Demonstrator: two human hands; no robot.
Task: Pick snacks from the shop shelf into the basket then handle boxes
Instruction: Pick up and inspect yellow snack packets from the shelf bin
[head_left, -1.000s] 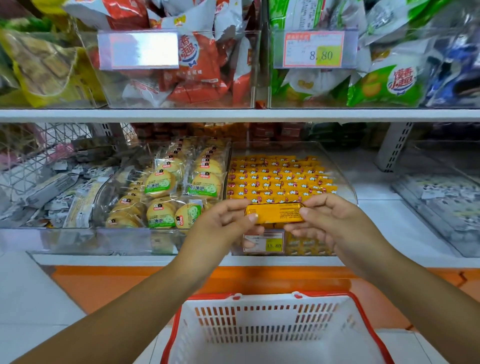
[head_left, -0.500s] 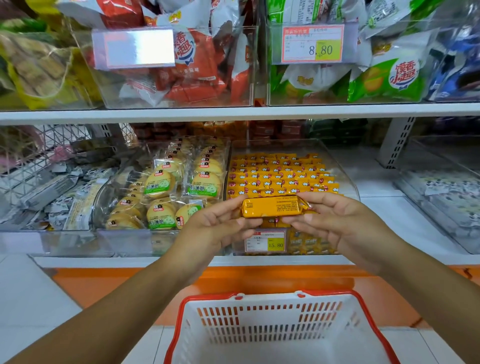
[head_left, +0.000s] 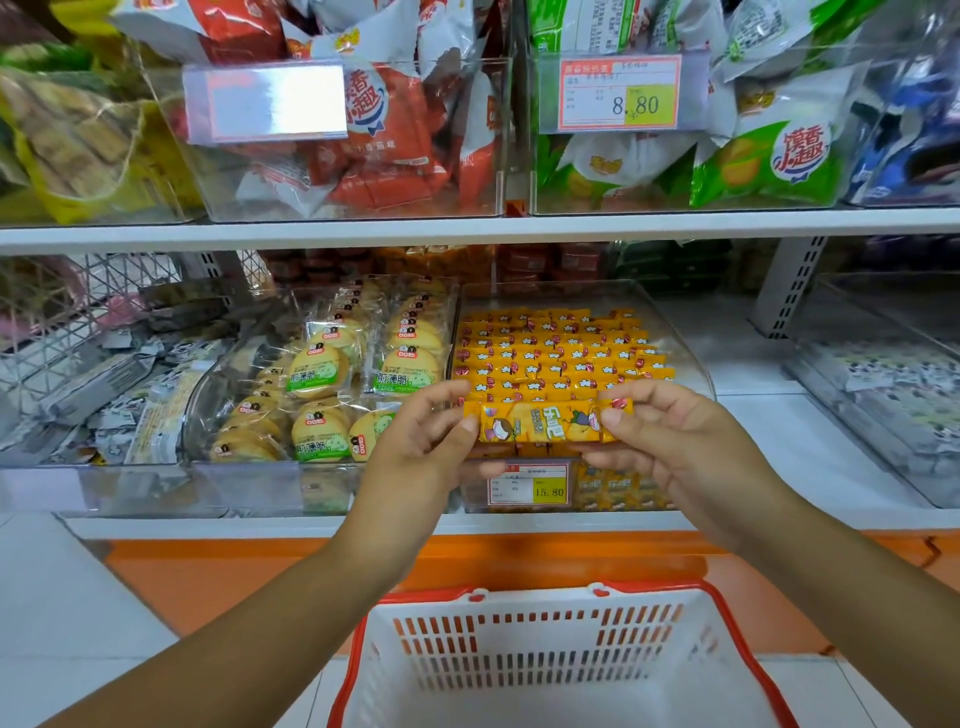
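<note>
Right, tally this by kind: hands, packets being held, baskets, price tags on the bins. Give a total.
Hands: 2 (left hand, right hand)
Held yellow packet: 1
Basket: 1
Price tags: 3 (washed-out tag, 8.80 tag, 15.80 tag)
Total: 7

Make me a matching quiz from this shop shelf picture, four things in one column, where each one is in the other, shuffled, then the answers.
1. yellow snack pack
2. white basket
3. 8.80 price tag
4. 15.80 price tag

A. in front of green packets
B. held by left hand and right hand
C. lowest in the picture
D. in front of binned yellow packs

Pairs: 1-B, 2-C, 3-A, 4-D
</note>
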